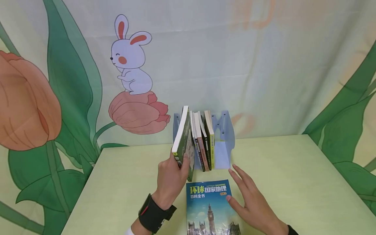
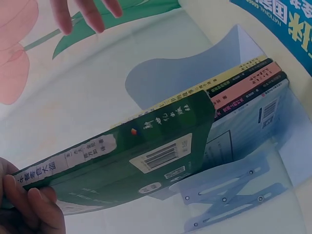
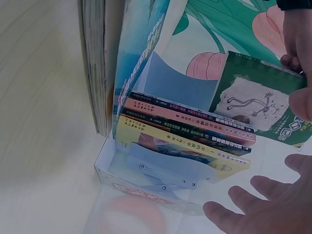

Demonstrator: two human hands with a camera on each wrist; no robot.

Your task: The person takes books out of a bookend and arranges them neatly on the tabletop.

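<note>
Blue-covered book (image 1: 209, 209) flat in front of the bookend (image 1: 222, 155)

Left hand (image 1: 171, 179) grips — right hand (image 1: 255, 204) outstretched.

- Head view: bright, even, diffuse light; the backdrop (image 1: 199, 71) looks pale, slightly washed out at upper right.
- Soft grey shading marks its folds; shadows on the tabletop (image 1: 282, 176) are faint.
- Both wrist views: dimmer, hazy, low in contrast, bluish-grey.
- Left wrist view: lettering on the green book (image 2: 122, 156) stays legible; the left hand (image 2: 31, 204) is darkly shaded.
</note>
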